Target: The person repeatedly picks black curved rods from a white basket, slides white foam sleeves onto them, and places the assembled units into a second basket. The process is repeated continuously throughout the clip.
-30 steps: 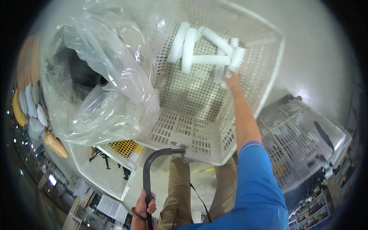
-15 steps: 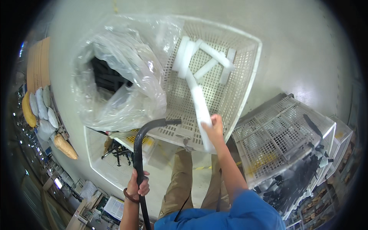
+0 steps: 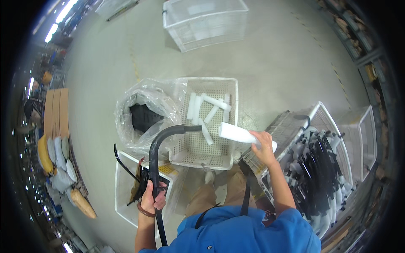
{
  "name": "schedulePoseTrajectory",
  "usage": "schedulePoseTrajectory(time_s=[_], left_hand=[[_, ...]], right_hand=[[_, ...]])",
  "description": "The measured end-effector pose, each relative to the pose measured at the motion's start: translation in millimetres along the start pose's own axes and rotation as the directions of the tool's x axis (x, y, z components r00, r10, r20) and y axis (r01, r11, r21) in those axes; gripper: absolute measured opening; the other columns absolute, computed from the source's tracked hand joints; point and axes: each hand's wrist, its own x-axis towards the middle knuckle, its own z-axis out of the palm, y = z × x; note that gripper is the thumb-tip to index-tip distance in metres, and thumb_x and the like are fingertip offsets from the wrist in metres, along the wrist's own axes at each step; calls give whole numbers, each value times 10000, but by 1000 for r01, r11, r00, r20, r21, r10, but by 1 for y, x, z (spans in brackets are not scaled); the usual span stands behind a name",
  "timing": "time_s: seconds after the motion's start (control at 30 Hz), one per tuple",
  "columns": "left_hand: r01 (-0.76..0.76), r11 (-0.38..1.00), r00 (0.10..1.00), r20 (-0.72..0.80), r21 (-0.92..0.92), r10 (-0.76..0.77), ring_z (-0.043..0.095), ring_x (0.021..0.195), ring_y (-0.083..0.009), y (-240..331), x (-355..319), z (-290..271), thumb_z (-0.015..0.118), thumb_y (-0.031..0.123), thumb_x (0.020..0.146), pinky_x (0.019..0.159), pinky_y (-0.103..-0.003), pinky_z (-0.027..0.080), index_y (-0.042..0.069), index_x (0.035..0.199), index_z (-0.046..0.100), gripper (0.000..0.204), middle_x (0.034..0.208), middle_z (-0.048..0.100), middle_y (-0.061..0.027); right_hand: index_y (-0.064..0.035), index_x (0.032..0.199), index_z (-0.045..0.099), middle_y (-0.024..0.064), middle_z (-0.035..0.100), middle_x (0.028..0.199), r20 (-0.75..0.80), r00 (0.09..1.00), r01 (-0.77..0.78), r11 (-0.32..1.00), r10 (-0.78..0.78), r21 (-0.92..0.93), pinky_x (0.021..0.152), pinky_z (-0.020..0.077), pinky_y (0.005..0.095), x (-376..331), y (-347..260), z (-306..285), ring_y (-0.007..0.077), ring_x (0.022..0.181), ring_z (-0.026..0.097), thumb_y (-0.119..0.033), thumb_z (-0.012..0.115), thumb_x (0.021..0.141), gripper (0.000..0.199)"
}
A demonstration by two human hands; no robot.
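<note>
My left hand (image 3: 152, 197) is wrapped round the lower part of a black bent tube (image 3: 154, 157), which stands upright and curves over to the right at its top. Gripped in my right hand (image 3: 264, 148) is a white foam sleeve (image 3: 236, 133), lying roughly level, its free end pointing left toward the tube's narrower end and apart from it. Behind both, a white perforated crate (image 3: 234, 89) holds several more white foam sleeves (image 3: 197, 109). Beside that crate, a clear plastic bag (image 3: 126, 101) gapes open around dark pieces.
At lower left, a white crate (image 3: 122, 185) contains black parts. To the right, another crate (image 3: 322, 110) is packed with several black tubes (image 3: 319, 164) partly covered in white. A large white crate (image 3: 206, 21) stands farther off. Cardboard (image 3: 56, 111) and filled sacks (image 3: 61, 154) line the left.
My right hand has lifted the foam sleeve out of the crate and swung it right, turning it nearly level. My left hand still holds the tube. The view has tilted up, showing more floor.
</note>
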Motion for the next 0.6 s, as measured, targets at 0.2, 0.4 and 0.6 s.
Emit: schedulePoseTrajectory(time_s=[0.2,0.4,0.6], left_hand=[[47,998,951,302,46,-59,289,362,-82,-34,-39,-6,379,588,992,358,-248,263,96,1134,591,554,540,385,34],[67,990,939,329,126,-105,308,378,-85,-87,-92,-22,353,556,1015,365,-246,281,61,1108,554,542,549,379,13],[41,921,876,430,388,-220,357,376,-87,-121,-134,-19,368,468,1042,360,-240,318,44,1111,539,463,571,430,1]], right_hand=[[-108,1247,594,99,626,1125,-91,978,178,981,-185,-80,1004,378,434,-62,-66,-43,307,1059,555,-8,648,707,552],[-86,1308,547,162,596,1077,-111,983,126,975,-148,-182,849,488,426,-174,-147,-78,351,965,565,-19,630,679,638],[-51,1378,482,188,565,1315,203,973,-147,977,115,152,1065,405,388,-259,-206,-131,325,1189,563,-80,557,672,710]])
